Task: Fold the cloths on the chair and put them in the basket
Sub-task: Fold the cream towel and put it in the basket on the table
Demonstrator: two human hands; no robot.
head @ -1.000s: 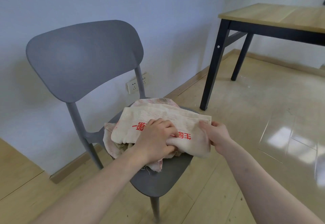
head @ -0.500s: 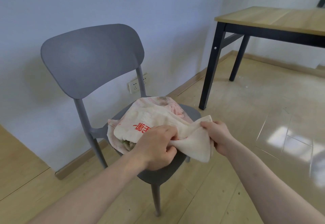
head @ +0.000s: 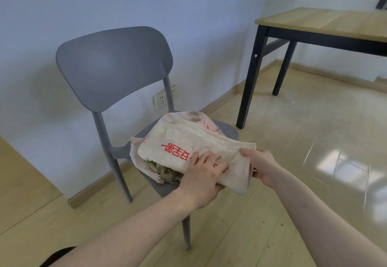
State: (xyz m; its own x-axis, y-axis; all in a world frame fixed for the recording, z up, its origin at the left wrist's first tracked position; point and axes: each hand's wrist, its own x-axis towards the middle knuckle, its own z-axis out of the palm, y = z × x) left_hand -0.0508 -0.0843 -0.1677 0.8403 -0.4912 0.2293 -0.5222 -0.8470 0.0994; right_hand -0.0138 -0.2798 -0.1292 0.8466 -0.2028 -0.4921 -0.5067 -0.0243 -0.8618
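Fingers of both hands pinching one cream towel atop one chair.

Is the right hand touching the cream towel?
Touching. Head view: right hand pinches the cream towel at its right end, cloth bunched in the fingers.

chair: grey plastic, curved back, thin legs, stands on floor by the wall.
seat: mostly covered; bare grey at rt edge and front corner.
on seat: pile of cloths. Top one cream towel w/ red print, its near-rt end hangs past the seat edge.
under it: pinkish cloth, frayed edge at front-left; poss. a green-patterned one between, hard to tell.
floor: pale wood planks, glossy at rt.
surface: wood top, black legs, bare where in view.
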